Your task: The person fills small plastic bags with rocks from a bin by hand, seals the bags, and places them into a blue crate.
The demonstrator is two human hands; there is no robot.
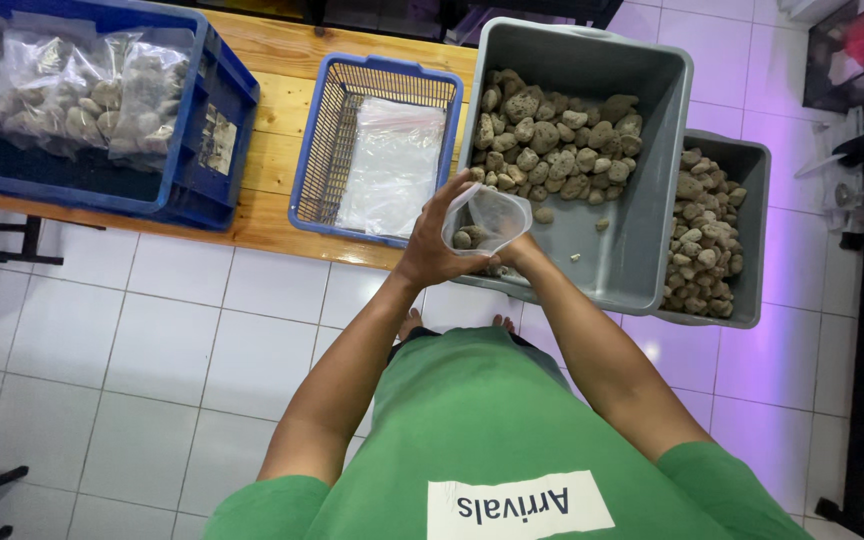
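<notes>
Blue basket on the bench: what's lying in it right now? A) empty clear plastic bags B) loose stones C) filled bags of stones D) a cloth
A: the blue basket holds only flat, empty clear plastic bags; the loose stones sit in the grey tub.

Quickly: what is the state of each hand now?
Left hand: closed on the clear plastic bag, which holds a few stones.
Right hand: mostly hidden behind the bag; its state cannot be told.
</notes>
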